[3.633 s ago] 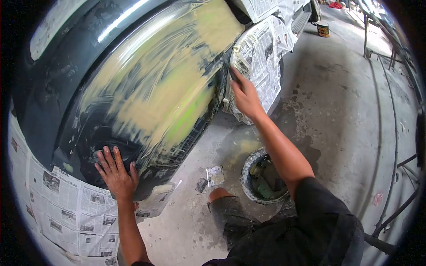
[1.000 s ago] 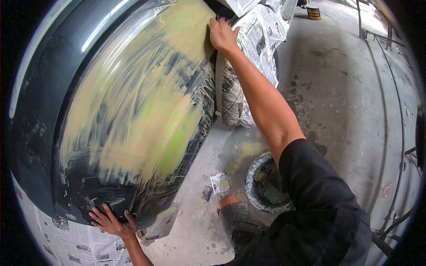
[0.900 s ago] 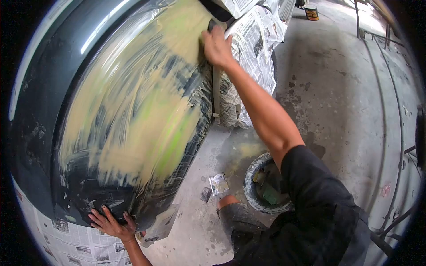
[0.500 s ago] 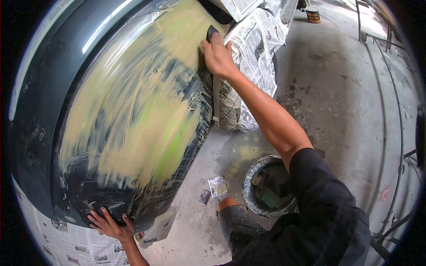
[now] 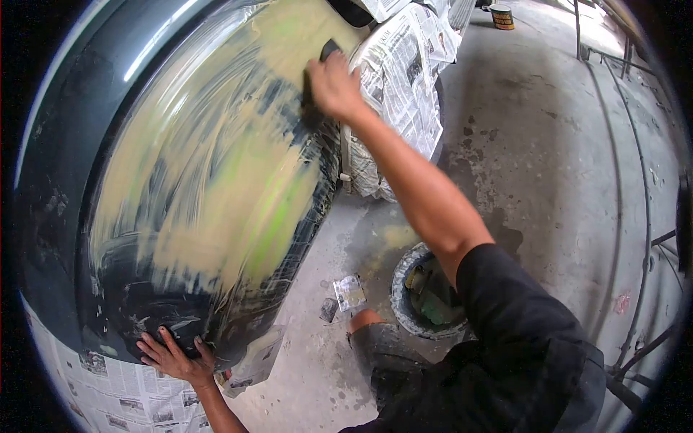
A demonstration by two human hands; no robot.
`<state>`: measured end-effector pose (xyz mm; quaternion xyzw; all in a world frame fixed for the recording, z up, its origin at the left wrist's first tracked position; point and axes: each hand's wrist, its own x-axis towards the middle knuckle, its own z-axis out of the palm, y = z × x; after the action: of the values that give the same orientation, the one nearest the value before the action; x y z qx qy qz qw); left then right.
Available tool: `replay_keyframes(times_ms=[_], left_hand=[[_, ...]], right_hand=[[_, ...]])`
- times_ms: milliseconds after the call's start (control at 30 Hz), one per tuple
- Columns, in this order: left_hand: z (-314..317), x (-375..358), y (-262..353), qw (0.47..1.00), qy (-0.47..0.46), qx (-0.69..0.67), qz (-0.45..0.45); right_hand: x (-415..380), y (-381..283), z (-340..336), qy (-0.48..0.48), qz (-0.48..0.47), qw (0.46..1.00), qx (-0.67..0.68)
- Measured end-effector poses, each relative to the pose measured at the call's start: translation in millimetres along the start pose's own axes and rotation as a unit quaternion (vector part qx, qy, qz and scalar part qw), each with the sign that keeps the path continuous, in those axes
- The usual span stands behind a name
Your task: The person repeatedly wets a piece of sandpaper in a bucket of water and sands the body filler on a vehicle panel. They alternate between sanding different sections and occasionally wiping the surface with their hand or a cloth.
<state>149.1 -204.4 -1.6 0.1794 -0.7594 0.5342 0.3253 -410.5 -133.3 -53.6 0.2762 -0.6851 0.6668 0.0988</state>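
Note:
A dark car body panel (image 5: 184, 303) fills the left side, smeared with wet beige filler (image 5: 191, 231) and showing yellow-green patches. Near the panel's upper right edge, my right hand (image 5: 336, 86) is closed over a black sanding block (image 5: 330, 48) pressed to the surface. Only the block's tip and side show past my fingers. My left hand (image 5: 175, 359) rests with spread fingers on the dark lower edge of the panel, holding nothing.
Newspaper (image 5: 404, 79) wraps the wheel beside the panel, and more newspaper (image 5: 137, 393) covers the lower left. A round tub (image 5: 402, 307) of murky water stands by my knee. Sandpaper pieces (image 5: 350, 292) lie on the floor. A can (image 5: 502, 17) and metal frame (image 5: 635, 68) are farther off.
My right hand has slid the sanding block slightly left along the filler, its wrist turned a little. My left hand stays on the lower edge. The view has shifted slightly.

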Motion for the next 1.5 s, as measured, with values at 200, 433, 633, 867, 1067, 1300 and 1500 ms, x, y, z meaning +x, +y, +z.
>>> replay_keyframes(times_ms=[200, 433, 633, 867, 1067, 1300, 1500], left_hand=[[0, -2, 0, 1.0, -0.005, 0.004, -0.004], [0, 0, 3, 1.0, 0.008, -0.004, -0.005], [-1, 0, 3, 1.0, -0.002, 0.004, -0.007], [-1, -1, 3, 1.0, -0.001, 0.005, -0.011], [-2, 3, 3, 1.0, -0.001, 0.001, -0.007], [-2, 2, 4, 1.0, -0.001, -0.001, -0.009], [-1, -1, 3, 1.0, -0.007, 0.001, -0.012]], right_hand=[[-131, -43, 41, 0.019, -0.112, 0.993, -0.013], [-12, -25, 19, 0.117, 0.03, 0.99, 0.071], [-117, -57, 48, 0.067, -0.081, 0.993, 0.046], [-33, -29, 36, 0.17, -0.018, 0.982, 0.073], [-99, -49, 42, 0.072, -0.08, 0.993, 0.038], [-50, -50, 43, 0.118, 0.002, 0.992, 0.044], [-44, -48, 49, 0.137, -0.064, 0.986, 0.067]])
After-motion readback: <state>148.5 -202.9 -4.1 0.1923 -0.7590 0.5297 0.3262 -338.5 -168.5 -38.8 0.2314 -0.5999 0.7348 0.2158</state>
